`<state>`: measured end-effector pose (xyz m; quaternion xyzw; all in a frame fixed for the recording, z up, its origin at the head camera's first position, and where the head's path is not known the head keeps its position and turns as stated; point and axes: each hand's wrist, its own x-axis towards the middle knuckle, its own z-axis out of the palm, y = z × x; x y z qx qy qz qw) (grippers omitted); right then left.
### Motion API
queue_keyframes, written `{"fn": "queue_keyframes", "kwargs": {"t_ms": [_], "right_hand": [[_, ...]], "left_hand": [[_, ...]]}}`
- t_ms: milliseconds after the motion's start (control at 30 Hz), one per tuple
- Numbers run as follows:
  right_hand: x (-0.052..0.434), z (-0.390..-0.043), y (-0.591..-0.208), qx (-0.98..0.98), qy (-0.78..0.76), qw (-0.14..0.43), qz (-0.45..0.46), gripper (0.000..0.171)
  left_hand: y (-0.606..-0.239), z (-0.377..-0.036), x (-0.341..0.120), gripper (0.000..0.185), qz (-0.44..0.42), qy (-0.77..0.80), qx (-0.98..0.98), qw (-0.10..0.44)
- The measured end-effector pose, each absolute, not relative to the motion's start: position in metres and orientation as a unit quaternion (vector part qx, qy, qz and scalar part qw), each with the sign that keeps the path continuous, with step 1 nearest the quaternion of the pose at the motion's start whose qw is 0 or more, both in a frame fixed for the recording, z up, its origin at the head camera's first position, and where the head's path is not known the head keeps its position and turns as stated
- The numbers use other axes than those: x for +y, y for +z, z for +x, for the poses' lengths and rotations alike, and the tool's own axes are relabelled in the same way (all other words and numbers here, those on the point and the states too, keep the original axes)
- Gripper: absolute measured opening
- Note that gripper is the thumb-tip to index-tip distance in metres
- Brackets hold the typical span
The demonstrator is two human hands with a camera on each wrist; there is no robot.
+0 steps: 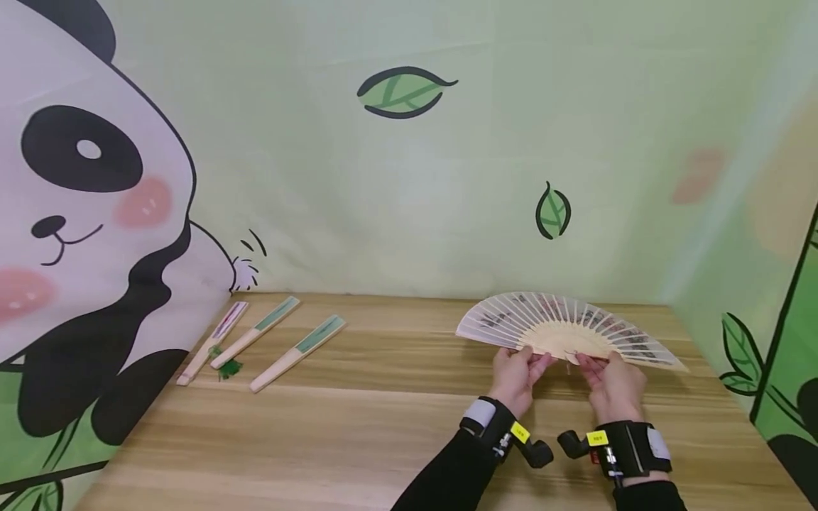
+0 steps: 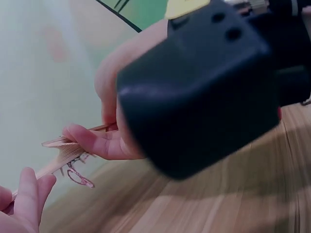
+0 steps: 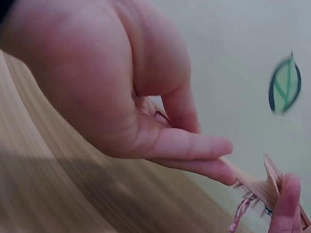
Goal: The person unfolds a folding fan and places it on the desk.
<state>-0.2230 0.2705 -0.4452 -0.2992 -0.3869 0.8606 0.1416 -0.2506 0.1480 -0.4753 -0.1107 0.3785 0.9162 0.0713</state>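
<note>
An open folding fan (image 1: 562,325) with pale wooden ribs and a printed paper leaf is held spread just above the wooden table (image 1: 383,426). My left hand (image 1: 527,356) pinches the fan's left guard near the pivot. My right hand (image 1: 597,362) pinches the right guard beside it. In the right wrist view my right hand (image 3: 214,160) has its thumb and finger closed on the ribs (image 3: 265,187), and a pink tassel (image 3: 240,213) hangs below. The left wrist view shows the ribs (image 2: 60,145) and the tassel (image 2: 77,177) between both hands.
Three closed fans lie at the table's back left: one (image 1: 212,342) against the panda backdrop, a second (image 1: 255,341) with a green tassel, and a third (image 1: 297,352). Backdrop walls enclose the table behind and on both sides.
</note>
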Motion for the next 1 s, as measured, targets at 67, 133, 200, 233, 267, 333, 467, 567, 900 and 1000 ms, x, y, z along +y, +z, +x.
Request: {"fn": "queue_keyframes", "kwargs": {"t_ms": [67,133,200,233,267,333,467,567,900,1000], "right_hand": [[0.283,-0.225,-0.448,-0.377,0.859,0.137,-0.317,0.023],[0.295,-0.227,-0.450,-0.370,0.858,0.135,-0.328,0.023],[0.305,-0.228,-0.451,-0.365,0.858,0.133,-0.335,0.023],[0.310,-0.229,-0.452,-0.362,0.859,0.132,-0.336,0.022],[0.314,-0.230,-0.452,-0.361,0.860,0.130,-0.337,0.022],[0.322,-0.232,-0.453,-0.358,0.861,0.124,-0.340,0.021],[0.334,-0.235,-0.456,-0.357,0.859,0.105,-0.352,0.019],[0.340,-0.234,-0.460,-0.357,0.856,0.087,-0.364,0.020],[0.352,-0.231,-0.470,-0.377,0.836,0.042,-0.397,0.015],[0.355,-0.231,-0.472,-0.390,0.823,0.046,-0.411,0.015]], "left_hand": [[-0.476,-0.252,0.161,0.020,-0.125,0.915,0.377,0.073],[-0.476,-0.253,0.173,0.021,-0.135,0.913,0.377,0.074],[-0.476,-0.255,0.184,0.021,-0.146,0.909,0.384,0.078],[-0.475,-0.256,0.188,0.021,-0.148,0.907,0.386,0.080],[-0.475,-0.258,0.193,0.022,-0.151,0.905,0.390,0.081],[-0.475,-0.261,0.200,0.022,-0.156,0.899,0.400,0.086],[-0.476,-0.265,0.210,0.021,-0.172,0.884,0.423,0.097],[-0.478,-0.266,0.214,0.018,-0.185,0.875,0.436,0.103],[-0.481,-0.265,0.215,0.019,-0.197,0.858,0.453,0.139],[-0.479,-0.265,0.210,0.021,-0.190,0.844,0.477,0.158]]}}
